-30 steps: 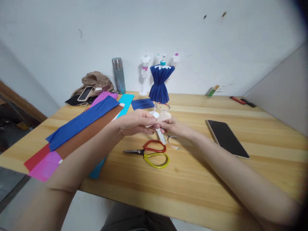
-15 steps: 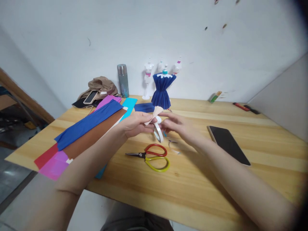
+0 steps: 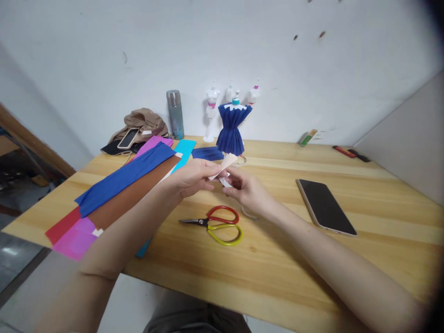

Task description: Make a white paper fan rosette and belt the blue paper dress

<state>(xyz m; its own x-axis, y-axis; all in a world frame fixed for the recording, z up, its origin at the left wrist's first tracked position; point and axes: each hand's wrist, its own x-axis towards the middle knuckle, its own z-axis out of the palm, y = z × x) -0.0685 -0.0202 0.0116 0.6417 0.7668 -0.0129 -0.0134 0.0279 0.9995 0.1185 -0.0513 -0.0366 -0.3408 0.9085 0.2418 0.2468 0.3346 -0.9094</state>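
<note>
The right hand (image 3: 248, 187), open just before, now pinches a thin white band (image 3: 226, 182), so both hands seem busy together. The left hand (image 3: 194, 177) pinches a pale pink papery strip (image 3: 229, 160), at six o'clock from the dark-blue pleated dress (image 3: 231, 132).

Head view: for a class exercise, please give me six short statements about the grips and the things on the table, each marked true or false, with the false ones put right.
1. The left grip pinches a pale strip. True.
2. The scissors are in the right grip. False: they lie on the wooden table, in neither grip.
3. The scissors have one red and one yellow handle. True.
4. The pleated dress is bright orange. False: it is dark blue.
5. The metal-topped bottle stands upright. True.
6. The large dark-screened device lies left of the scissors in the picture. False: it lies to their right.
</note>
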